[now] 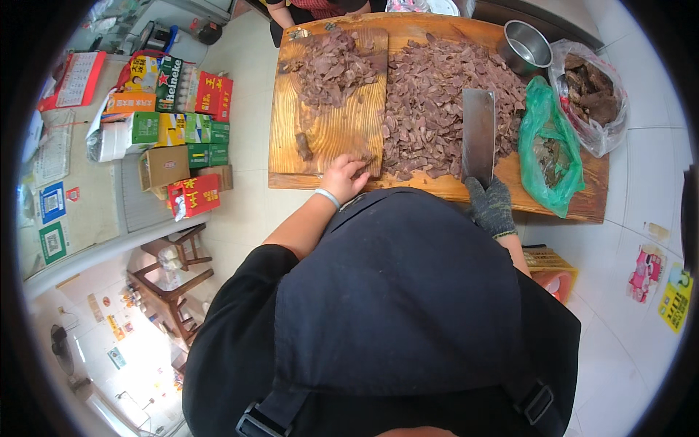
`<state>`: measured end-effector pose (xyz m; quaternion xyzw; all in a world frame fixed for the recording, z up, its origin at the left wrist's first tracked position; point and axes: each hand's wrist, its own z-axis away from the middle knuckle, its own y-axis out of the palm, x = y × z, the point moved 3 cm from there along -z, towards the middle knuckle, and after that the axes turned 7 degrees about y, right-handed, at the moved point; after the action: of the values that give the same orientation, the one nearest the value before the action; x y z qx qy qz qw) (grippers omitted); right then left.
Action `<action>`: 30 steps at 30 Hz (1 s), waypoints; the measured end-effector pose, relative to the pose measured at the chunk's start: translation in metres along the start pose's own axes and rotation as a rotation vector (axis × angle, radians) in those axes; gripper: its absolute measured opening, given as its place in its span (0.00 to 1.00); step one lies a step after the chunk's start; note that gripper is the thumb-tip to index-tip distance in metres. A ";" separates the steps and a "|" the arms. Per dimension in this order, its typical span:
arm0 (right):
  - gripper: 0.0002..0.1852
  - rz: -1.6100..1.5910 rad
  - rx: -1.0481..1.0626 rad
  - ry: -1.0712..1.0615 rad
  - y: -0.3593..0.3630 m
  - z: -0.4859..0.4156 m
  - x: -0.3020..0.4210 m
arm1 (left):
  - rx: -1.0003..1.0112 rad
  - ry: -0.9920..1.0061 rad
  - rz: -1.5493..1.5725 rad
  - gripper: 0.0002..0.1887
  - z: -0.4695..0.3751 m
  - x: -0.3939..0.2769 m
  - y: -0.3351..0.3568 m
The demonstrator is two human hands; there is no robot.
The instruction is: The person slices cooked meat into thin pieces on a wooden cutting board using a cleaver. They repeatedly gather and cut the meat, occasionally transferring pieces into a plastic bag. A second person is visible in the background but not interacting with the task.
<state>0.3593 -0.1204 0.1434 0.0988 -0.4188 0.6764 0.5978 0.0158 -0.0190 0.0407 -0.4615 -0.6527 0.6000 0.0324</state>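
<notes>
My right hand (489, 205), in a dark knitted glove, grips a cleaver (479, 134) at its near end. The broad blade points away from me over a wide spread of sliced cooked meat (431, 114). At the near edge of a wooden cutting board (333, 131), my bare left hand (345, 177) rests with bent fingers. Dark scraps show by its fingertips; whether it holds any is hidden. Left of that hand, a small brown chunk of meat (303, 146) lies on the board. Farther back on the board sits a heap of meat slices (336, 68).
Beyond the slices stands a steel pot (525, 46). A clear bag of dark meat chunks (590, 90) and a green plastic bag (551, 147) lie at the table's right. Another person (322, 8) is across the wooden table (426, 188). Stacked cartons (175, 128) stand left.
</notes>
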 end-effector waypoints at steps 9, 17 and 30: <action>0.20 0.024 -0.124 -0.051 0.033 0.021 0.014 | 0.123 -0.099 0.195 0.08 -0.006 0.029 0.000; 0.21 0.279 -0.164 -0.143 0.049 0.040 0.040 | 0.380 -0.294 0.229 0.16 -0.039 0.023 -0.001; 0.21 0.084 -0.126 -0.096 0.052 0.034 0.046 | 0.267 -0.445 0.337 0.18 -0.035 0.030 0.001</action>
<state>0.2878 -0.1074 0.1704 0.0756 -0.4926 0.6677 0.5529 0.0200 0.0268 0.0345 -0.4123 -0.4733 0.7637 -0.1507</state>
